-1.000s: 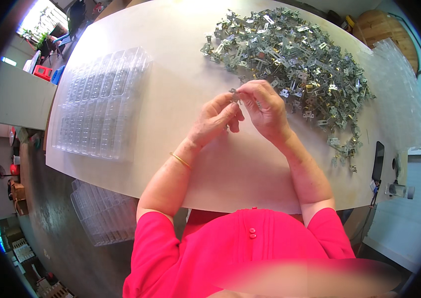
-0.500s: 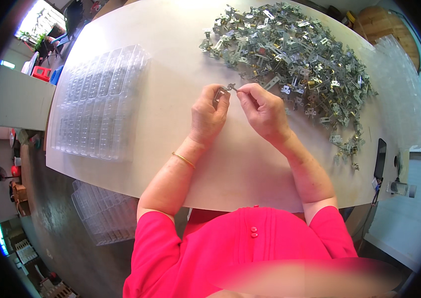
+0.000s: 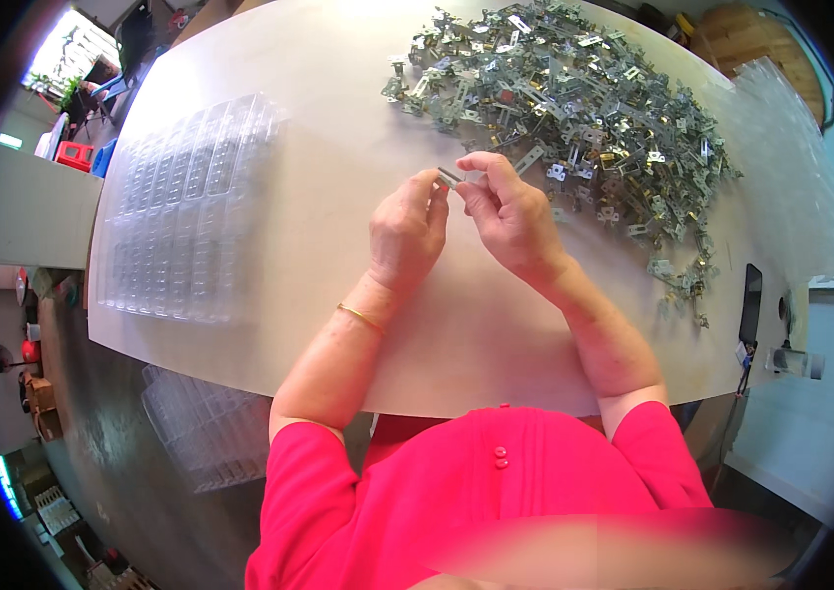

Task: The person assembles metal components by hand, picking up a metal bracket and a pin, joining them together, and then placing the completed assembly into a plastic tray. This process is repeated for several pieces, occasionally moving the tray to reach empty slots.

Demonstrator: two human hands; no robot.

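Above the middle of the table, my left hand (image 3: 405,231) pinches a small silvery metal bracket (image 3: 449,178) between its thumb and fingers. My right hand (image 3: 517,214) meets the bracket's right end with the thumb, its index finger arched above and its other fingers curled. Part of the bracket is hidden by the fingertips. Just beyond my right hand lies a large heap of similar metal brackets (image 3: 584,98), some with brass-coloured bits. One flat strip (image 3: 531,159) lies at the heap's near edge, close to my right knuckles.
Clear plastic compartment trays (image 3: 181,206) are stacked on the table's left, with more trays (image 3: 210,428) below the table edge. Clear plastic sheeting (image 3: 786,167) lies at the right. A dark phone (image 3: 751,303) and a clear cylindrical container (image 3: 796,363) are near the right edge.
The bracket has turned between my hands and shows a narrow, straight side. My right index finger has lifted away from the thumb. The whole view has shifted slightly.
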